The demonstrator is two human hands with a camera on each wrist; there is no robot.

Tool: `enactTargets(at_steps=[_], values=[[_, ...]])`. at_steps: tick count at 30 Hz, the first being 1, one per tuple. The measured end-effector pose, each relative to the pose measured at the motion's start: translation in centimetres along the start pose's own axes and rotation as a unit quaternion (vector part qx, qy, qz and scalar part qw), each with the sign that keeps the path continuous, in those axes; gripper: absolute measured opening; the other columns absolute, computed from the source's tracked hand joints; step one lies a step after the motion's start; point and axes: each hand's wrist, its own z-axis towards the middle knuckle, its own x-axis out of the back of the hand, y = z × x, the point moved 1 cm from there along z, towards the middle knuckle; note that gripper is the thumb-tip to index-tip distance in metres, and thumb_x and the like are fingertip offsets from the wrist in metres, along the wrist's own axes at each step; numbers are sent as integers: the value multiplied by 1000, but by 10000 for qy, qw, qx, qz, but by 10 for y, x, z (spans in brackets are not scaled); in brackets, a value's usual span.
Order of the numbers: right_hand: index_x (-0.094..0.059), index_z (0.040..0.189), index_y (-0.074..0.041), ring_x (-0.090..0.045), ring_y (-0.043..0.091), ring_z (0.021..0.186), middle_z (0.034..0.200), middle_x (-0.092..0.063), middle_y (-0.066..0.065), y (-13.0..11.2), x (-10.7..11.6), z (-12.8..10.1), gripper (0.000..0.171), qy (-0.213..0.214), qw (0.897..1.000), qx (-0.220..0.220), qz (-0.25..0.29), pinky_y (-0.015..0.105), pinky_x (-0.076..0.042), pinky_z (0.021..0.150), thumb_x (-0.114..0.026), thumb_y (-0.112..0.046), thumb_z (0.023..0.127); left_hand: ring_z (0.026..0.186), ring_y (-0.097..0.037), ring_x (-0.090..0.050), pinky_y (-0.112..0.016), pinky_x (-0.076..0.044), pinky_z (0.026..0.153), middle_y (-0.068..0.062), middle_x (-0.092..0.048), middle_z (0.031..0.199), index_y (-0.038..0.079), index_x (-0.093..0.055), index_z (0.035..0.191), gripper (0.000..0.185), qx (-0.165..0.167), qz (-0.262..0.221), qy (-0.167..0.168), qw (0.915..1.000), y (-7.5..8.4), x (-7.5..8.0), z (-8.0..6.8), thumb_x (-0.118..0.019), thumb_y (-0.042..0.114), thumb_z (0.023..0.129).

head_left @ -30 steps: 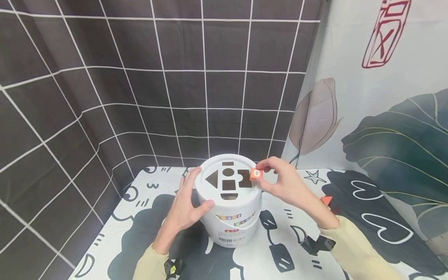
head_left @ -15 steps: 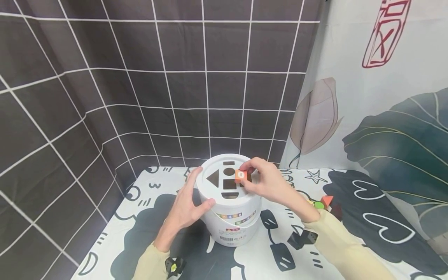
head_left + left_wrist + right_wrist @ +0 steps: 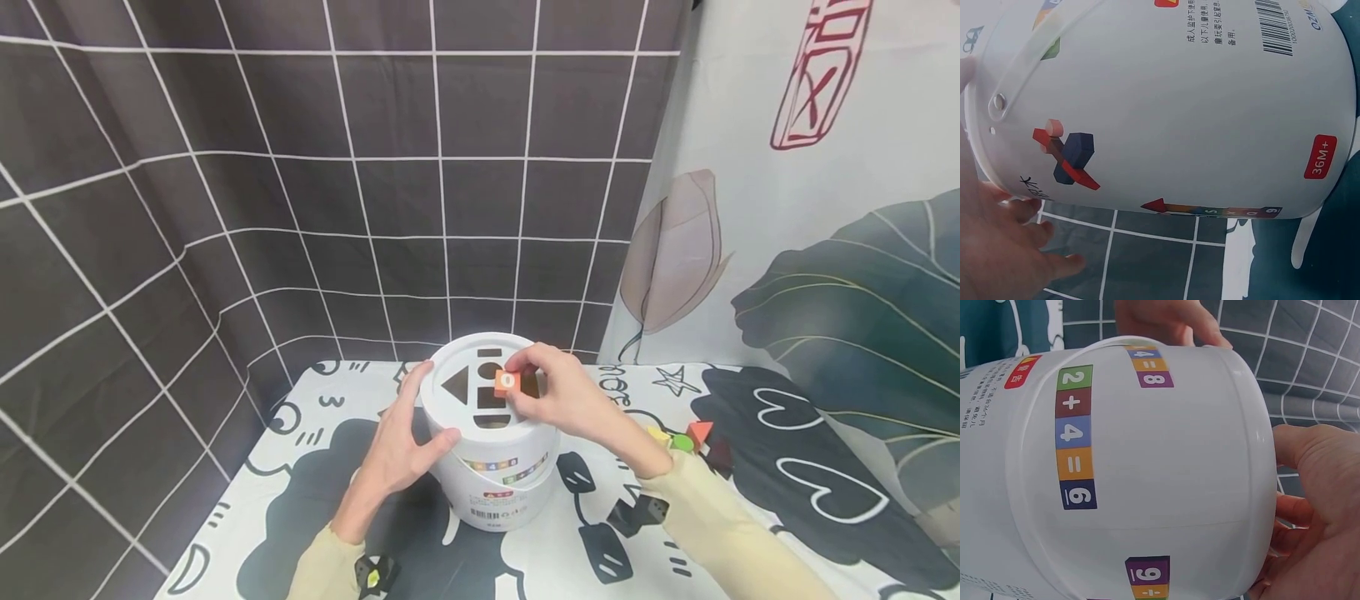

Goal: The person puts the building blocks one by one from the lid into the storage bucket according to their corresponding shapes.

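- Cartoon-printed cloth (image 3: 315, 467) covers the table we work at, with dark gridded fabric (image 3: 300, 208) hung behind and a leaf-print curtain (image 3: 825, 292) at 3 o'clock.
- Nearest us, at 7 o'clock of the white bucket (image 3: 495, 475), our left hand (image 3: 397, 446) lies against its wall, fingers fairly straight and thumb on the lid's edge; we judge it steadies the bucket.
- That bucket stands upright, long axis vertical, its lid (image 3: 450, 408) with the shape holes facing up.
- Above the lid, our right hand (image 3: 558, 400) pinches a small orange block (image 3: 507, 382) between thumb and fingertips, over the holes right of centre.
- Its printed "0" face points toward us; it looks cube-like, with no clear long axis.
- Loose coloured blocks (image 3: 686, 437) lie at 4 o'clock of the bucket, near our right sleeve (image 3: 720, 525).
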Motion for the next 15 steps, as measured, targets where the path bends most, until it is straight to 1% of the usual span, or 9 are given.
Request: enactTargets(at_steps=[5,15], values=[[-70,100,-7,-58,19,85,92,-65,-3,-1,0,2,25,4,10000,52,-14,39,-49,73,-78,-3,77,139,-36,-40,-62,-32,108,-16,-39,155,8,-33,154,88,-20,-35,51,10000,1,0,-1,-71,39,81],[-71,99,-7,-57,19,84,91,-65,-3,-1,-3,4,25,-25,9999,111,-79,37,-48,74,-78,-3,75,139,-35,-40,-62,-32,108,-15,-42,153,10,-35,153,86,-10,-10,122,9999,-1,-2,-3,-71,39,80]])
